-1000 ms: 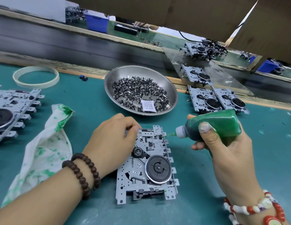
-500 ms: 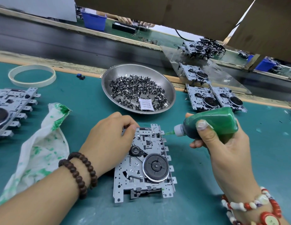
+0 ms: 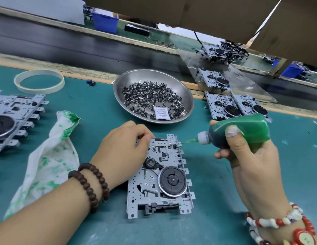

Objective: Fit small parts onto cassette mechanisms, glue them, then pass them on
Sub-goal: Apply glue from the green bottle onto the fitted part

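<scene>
On the green desk (image 3: 101, 106), a cassette mechanism (image 3: 163, 175) lies flat between both hands. Left hand (image 3: 122, 152) rests on its upper left corner, grip curled, thumb and fingertips pressed to the metal edge — whether they pinch a small part I cannot tell. Right hand (image 3: 249, 156) grips a green glue bottle (image 3: 242, 131), nozzle at the mechanism's top right edge. Behind, a steel bowl (image 3: 134, 80) holds small parts (image 3: 150, 98).
</scene>
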`<state>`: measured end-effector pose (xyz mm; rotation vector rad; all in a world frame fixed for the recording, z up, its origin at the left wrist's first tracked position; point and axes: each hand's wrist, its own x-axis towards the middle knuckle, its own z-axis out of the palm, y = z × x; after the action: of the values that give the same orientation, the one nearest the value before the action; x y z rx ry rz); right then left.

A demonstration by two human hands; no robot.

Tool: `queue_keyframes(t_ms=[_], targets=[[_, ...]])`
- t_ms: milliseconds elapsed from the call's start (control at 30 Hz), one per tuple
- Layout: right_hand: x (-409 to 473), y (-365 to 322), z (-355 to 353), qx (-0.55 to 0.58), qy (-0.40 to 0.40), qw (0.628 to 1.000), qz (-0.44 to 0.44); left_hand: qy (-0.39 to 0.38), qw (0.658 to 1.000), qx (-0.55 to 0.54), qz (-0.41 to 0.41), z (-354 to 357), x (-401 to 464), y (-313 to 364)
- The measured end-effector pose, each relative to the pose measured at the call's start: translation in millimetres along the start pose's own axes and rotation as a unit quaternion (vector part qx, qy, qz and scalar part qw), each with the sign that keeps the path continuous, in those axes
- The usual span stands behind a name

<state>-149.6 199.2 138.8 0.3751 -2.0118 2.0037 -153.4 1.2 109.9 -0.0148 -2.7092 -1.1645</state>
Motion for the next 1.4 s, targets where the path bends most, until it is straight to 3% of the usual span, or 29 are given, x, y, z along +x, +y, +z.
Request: queue_keyframes(t_ms=[233,367,667,1400], targets=[[-4.5,-2.3,6.8,0.141,-0.038,0.983,0.112,-0.036,0.996,-0.078,-0.01,-9.9,6.5,-6.3],[-12.3,-2.7,16.8,0.158,-0.073,0.973,0.15,-0.018,0.996,-0.087,-0.016,-9.2,8.2,-8.5],[-17.2,3.5,25.8,0.063,-0.081,0.987,0.122,-0.009,0.998,-0.069,-0.008,-4.6,7.0,-6.3],[-19.3,5.3,27.9,0.047,-0.108,0.987,0.105,0.002,0.999,-0.051,-0.007,-4.3,7.2,-4.7]])
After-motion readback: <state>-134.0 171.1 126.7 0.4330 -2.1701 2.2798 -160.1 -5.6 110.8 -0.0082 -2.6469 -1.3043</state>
